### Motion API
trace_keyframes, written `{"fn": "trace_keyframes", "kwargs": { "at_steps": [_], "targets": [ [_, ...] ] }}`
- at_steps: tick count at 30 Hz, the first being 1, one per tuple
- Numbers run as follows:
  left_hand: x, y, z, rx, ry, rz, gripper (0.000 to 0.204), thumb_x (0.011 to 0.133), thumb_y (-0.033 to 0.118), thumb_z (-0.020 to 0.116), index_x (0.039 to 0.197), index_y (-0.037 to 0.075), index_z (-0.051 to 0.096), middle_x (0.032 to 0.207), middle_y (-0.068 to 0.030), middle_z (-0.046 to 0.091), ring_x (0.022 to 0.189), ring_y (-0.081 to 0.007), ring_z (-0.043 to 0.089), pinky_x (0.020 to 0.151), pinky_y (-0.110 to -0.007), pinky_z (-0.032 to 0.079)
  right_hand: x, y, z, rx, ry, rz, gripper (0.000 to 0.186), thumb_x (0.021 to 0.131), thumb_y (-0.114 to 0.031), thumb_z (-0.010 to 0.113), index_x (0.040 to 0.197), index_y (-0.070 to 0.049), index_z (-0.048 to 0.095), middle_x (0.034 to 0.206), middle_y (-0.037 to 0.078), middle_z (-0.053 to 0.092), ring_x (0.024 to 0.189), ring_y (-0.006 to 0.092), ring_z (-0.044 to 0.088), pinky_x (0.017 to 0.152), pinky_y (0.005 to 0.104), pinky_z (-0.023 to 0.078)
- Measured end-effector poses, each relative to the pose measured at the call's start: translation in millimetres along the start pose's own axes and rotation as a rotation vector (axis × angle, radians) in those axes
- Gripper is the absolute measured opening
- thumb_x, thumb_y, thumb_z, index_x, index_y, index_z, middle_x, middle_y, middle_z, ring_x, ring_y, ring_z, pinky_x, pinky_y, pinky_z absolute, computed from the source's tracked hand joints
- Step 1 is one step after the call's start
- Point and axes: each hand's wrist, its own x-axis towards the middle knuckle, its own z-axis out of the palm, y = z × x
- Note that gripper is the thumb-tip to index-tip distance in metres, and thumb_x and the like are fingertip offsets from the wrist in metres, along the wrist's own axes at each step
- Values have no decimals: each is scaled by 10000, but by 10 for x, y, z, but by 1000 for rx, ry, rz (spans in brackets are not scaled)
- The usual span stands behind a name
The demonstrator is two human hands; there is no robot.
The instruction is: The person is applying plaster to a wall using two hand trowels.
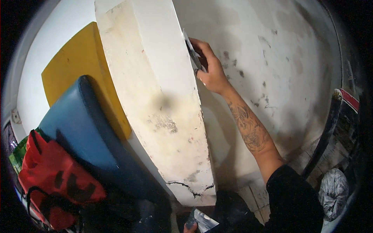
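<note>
My right hand reaches up to the right-hand corner of a white wall end. Its fingers are closed on a putty knife, whose flat blade lies along the corner edge. Fresh-looking white covers the upper right strip of the wall end; the rest is yellowish, with scuffs and a jagged crack near the bottom. Low in the view, only some fingers of my left hand show. They grip a second putty knife, a wide metal blade with whitish paste on it; its handle is hidden.
Left of the wall end lean a yellow board and a blue padded panel. A red bag is in front of them. The right wall is patchy and stained. A grey plastic bag sits on the tiled floor, lower right.
</note>
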Motion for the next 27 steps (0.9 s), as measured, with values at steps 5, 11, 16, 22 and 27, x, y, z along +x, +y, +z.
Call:
{"fn": "trace_keyframes", "kwargs": {
  "at_steps": [5, 11, 16, 22, 27],
  "targets": [
    [-59, 106, 150, -11, 9, 2, 412, 801, 118, 518, 1176, 1, 392, 1051, -106, 503, 920, -212, 490, 795, -342, 411, -500, -150, 41, -31, -1, 67, 718, 538, 133, 394, 1225, -75, 383, 1188, 115, 394, 1164, 248, 365, 994, 325, 270],
    [-62, 118, 151, 80, 66, 124, 342, 771, 1, 528, 1102, 2, 443, 936, -122, 563, 796, -232, 562, 714, -356, 469, -1060, -230, 126, -23, 1, 121, 691, 554, 124, 401, 1216, -74, 401, 1215, 137, 386, 1165, 277, 364, 989, 349, 269],
    [-159, 214, 277, 23, 40, 79, 387, 764, 1, 534, 1134, -6, 420, 953, -125, 562, 814, -251, 563, 726, -361, 466, -1515, -332, 138, -44, -15, 190, 681, 548, 118, 411, 1203, -68, 419, 1216, 156, 386, 1160, 300, 367, 982, 362, 272],
    [-257, 479, 728, -22, -89, 92, 348, 729, 15, 581, 1049, -4, 445, 937, -91, 529, 847, -217, 539, 784, -347, 429, -2080, -543, 98, -26, -25, 305, 610, 569, 122, 412, 1158, -33, 441, 1199, 162, 413, 1142, 299, 386, 980, 364, 270],
    [-148, 656, 1079, 30, -210, 304, 387, 719, 57, 621, 1065, 17, 454, 940, -56, 513, 857, -167, 502, 798, -305, 394, -2766, -1060, -64, 129, 267, 866, 545, 656, 98, 484, 1186, 6, 394, 1172, 123, 440, 1125, 213, 391, 968, 325, 271]
  ]
}}
